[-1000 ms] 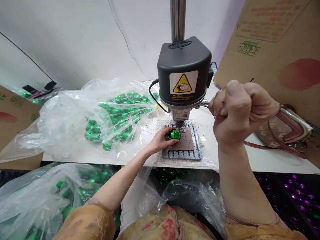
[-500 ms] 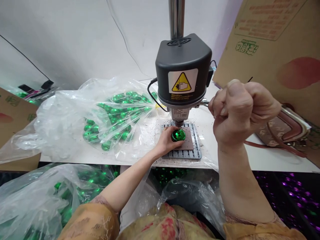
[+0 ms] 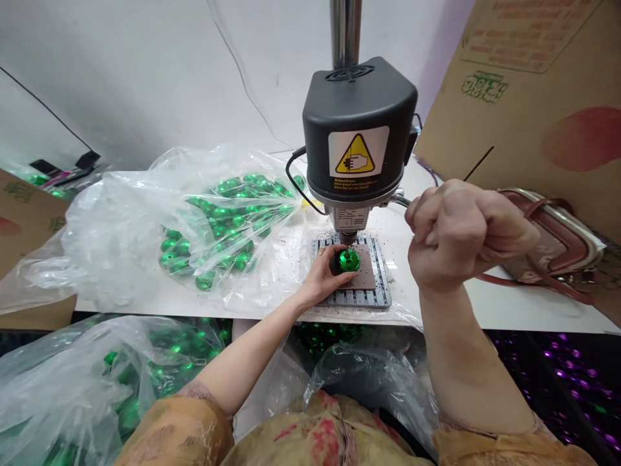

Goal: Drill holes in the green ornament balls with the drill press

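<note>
A shiny green ball (image 3: pixel 350 261) — darker on its left side — sits over the base (image 3: pixel 383 285) of an upright drill press (image 3: pixel 359 103), just beneath the chuck (image 3: pixel 348 237); the press is black-headed, its metal handle (image 3: pixel 400 199) jutting right.

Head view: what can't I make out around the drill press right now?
All in the head view:
Lever: outer end, hidden by the right hand.
Green ball: underside, turned away from the camera.
Drill bit: its tip, too small to tell how deep.
Lower label: print too small.
Column: top, cut off by the upper edge.
</note>
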Available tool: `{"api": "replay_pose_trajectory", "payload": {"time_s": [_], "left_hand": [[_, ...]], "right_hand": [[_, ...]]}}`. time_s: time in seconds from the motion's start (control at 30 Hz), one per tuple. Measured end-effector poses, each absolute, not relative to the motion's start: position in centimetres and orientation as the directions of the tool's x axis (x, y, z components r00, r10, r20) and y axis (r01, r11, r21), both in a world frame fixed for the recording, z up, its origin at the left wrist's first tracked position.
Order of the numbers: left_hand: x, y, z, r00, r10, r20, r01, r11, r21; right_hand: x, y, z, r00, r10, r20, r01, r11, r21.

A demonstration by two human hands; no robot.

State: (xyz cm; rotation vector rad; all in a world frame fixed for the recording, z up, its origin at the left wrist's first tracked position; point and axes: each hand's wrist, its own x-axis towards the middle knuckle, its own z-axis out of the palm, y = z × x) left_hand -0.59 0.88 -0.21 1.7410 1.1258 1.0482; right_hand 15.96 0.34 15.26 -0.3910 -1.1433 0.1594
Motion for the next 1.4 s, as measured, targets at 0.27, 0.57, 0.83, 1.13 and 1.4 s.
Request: {"api": "replay_pose_trajectory", "payload": {"time_s": [0.27, 0.57, 0.83, 1.13, 1.4], "left_hand": [[-0.7, 1.0, -0.6, 0.273, 0.937, 0.219, 0.278, -0.295, 0.914], [-0.8, 1.2, -0.7, 0.276, 0.935, 0.222, 0.306, -0.305, 0.902], [-0.8, 1.0, -0.5, 0.27, 0.937, 0.22, 0.298, -0.298, 0.907], [0.2, -2.0, 1.9, 0.037, 0.954, 0.297, 0.504, -0.275, 0.819], [-3.6, -11.2, -1.0, 0.722, 0.587, 0.365, 0.603, -0.794, 0.083]], "right_hand": [[16.3, 0.5, 13.6, 0.365, 0.184, 0.913, 0.11, 0.965, -0.239], [16.2, 0.8, 12.7, 0.346, 0.084, 0.934, 0.133, 0.982, -0.138], [16.1, 0.1, 12.3, 0.346, 0.137, 0.928, 0.123, 0.974, -0.189], [15.2, 0.4, 18.3, 0.482, 0.407, 0.776, 0.046, 0.872, -0.487], [15.5, 0.8, 17.9, 0.468, 0.369, 0.803, 0.047, 0.897, -0.439]]}}
